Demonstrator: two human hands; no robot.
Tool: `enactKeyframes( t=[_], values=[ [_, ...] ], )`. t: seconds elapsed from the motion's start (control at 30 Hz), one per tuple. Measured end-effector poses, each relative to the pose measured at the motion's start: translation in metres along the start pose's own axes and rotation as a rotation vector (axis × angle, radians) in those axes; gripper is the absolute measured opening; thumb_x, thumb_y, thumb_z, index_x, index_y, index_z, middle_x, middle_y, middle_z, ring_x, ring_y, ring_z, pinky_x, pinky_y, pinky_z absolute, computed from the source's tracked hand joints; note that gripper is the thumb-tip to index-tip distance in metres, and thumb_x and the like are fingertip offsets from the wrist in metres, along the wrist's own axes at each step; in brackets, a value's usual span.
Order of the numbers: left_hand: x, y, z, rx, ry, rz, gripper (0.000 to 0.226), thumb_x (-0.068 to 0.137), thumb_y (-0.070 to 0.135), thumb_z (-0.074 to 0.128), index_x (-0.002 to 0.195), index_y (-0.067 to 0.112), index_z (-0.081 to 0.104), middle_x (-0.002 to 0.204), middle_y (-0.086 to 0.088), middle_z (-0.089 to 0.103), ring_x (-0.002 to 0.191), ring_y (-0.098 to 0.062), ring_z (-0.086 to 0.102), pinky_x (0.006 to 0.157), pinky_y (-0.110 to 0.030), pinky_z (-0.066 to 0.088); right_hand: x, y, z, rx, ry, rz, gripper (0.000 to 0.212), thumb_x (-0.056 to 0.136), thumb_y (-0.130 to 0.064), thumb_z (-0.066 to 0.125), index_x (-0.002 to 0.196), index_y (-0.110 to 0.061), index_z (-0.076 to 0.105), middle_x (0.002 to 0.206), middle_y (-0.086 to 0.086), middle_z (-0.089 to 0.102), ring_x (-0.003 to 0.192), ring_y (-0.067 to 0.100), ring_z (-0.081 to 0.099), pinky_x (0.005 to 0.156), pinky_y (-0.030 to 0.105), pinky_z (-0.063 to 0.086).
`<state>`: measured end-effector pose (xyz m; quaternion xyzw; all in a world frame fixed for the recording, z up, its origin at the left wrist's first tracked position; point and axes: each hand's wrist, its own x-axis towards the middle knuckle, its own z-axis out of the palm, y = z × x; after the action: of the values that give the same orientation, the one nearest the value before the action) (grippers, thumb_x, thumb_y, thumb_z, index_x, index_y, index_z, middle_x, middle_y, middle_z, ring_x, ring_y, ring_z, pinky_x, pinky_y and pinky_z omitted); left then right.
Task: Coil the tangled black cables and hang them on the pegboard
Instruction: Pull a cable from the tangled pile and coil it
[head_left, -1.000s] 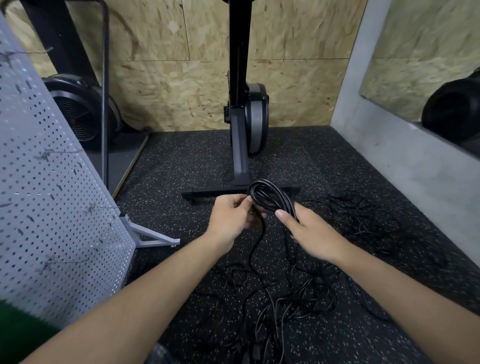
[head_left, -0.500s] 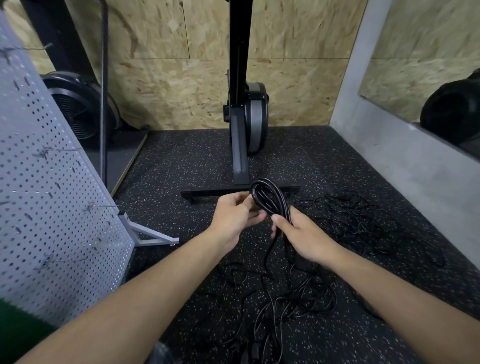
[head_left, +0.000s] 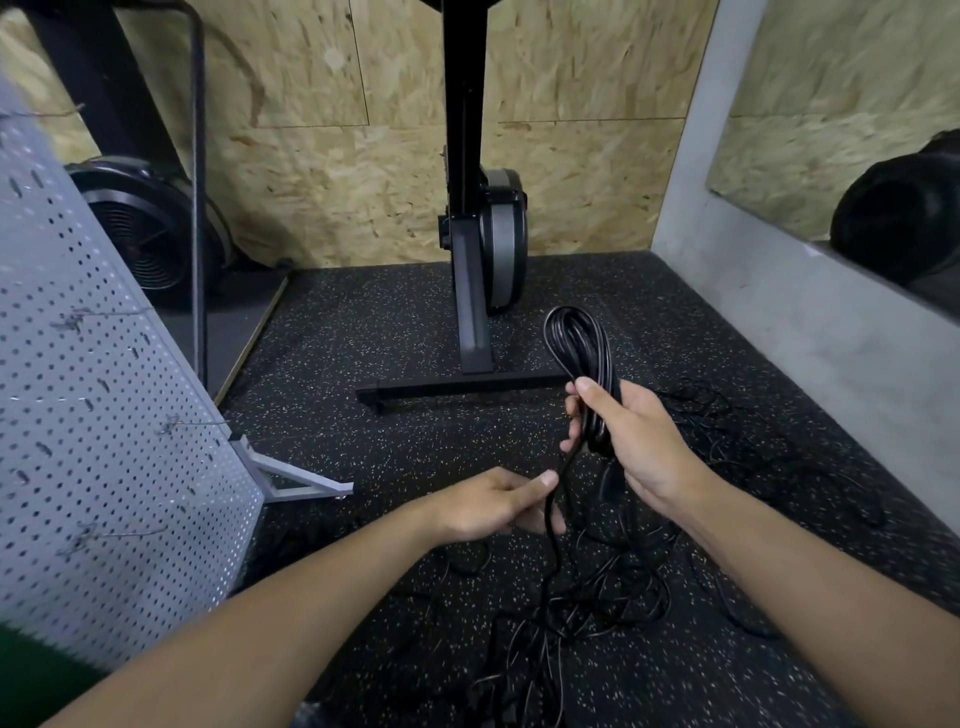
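Step in hand: adding the next loop to the coil.

Right hand (head_left: 641, 441), centre-right of frame, is clenched round the coil (head_left: 575, 338): fingers wrapped round the bunched lower end, thumb across the front, loops standing up above the fist. Left hand (head_left: 491, 506), just below and to its left, pinches the free strand (head_left: 555, 558) between thumb and forefinger. The strand runs from the bottom of the coil, through the pinch, down into the tangle (head_left: 587, 613) on the floor (head_left: 389, 338), lower centre.

To do it well:
- slide the left pinch down the strand and lift slack, rather than yanking against a knot
- match each new loop to the existing ones
- roll the strand slightly per turn so it lies flat
- right hand eases only enough to admit the loop, then clamps again
- if the pile snags, stop and shake it loose first

Counts:
- hands: 2, both busy
- coil: 1, several loops
- floor cable: one dense pile lower centre plus thinner sprawl mid-right; probably more than one cable, but black on a dark floor can't be counted
- pegboard (head_left: 104, 441): 1, left edge, nothing hung on it
- hooks (head_left: 179, 423): 4 show
- exercise machine (head_left: 467, 249): 1, top centre
- fan (head_left: 145, 228): 1, upper left
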<state>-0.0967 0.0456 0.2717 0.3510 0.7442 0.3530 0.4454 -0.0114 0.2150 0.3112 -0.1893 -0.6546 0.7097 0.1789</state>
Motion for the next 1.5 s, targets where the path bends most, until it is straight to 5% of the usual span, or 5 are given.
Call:
enactKeyframes(
  t=[0.3,0.7,0.97,1.23,1.5],
  values=[
    [0.004,0.010,-0.007,0.331,0.306,0.221,0.022,0.106,0.039,0.058,0.095,0.021,0.064,0.076,0.005,0.071,0.065,0.001,0.059,0.064,-0.021,0.045,0.007,-0.002,-0.034,-0.875,0.079,0.015,0.038,0.110,-0.042,0.042,0.103,-0.005,0.045,0.089,0.010,0.069,0.074,0.024,0.069,0.070,0.041,0.056],
    [-0.011,0.034,-0.026,0.306,0.874,0.562,0.029,0.074,0.027,0.094,0.083,0.017,0.068,0.083,0.008,0.066,0.077,-0.008,0.061,0.069,-0.022,0.051,-0.010,-0.014,-0.011,-0.946,-0.412,0.077,0.086,0.083,-0.091,0.041,0.147,-0.033,0.042,0.138,-0.008,0.059,0.118,0.013,0.061,0.100,0.041,0.052],
    [-0.005,0.030,-0.030,0.398,0.929,0.577,0.040,0.071,0.042,0.094,0.088,0.020,0.065,0.089,0.008,0.056,0.084,-0.008,0.055,0.074,-0.024,0.050,-0.010,-0.012,-0.009,-0.900,-0.482,0.094,0.019,0.109,-0.041,0.044,0.109,-0.026,0.055,0.078,-0.001,0.056,0.059,0.009,0.052,0.056,0.032,0.044],
    [-0.013,0.011,-0.041,0.194,0.719,0.344,0.029,0.095,0.047,0.071,0.118,0.029,0.068,0.112,0.019,0.067,0.104,0.004,0.062,0.091,-0.018,0.050,-0.013,-0.022,-0.023,-0.964,-0.345,0.131,0.029,0.110,-0.044,0.043,0.111,-0.016,0.052,0.081,0.000,0.059,0.060,0.008,0.055,0.058,0.030,0.049],
    [-0.018,0.005,-0.040,0.348,0.590,0.359,0.022,0.103,0.037,0.063,0.099,0.018,0.075,0.080,0.016,0.068,0.072,0.006,0.060,0.063,-0.012,0.041,-0.012,-0.018,-0.022,-0.752,-0.249,0.156,0.029,0.109,-0.040,0.047,0.104,-0.013,0.057,0.086,0.000,0.059,0.067,0.011,0.060,0.059,0.028,0.050]
  ],
)
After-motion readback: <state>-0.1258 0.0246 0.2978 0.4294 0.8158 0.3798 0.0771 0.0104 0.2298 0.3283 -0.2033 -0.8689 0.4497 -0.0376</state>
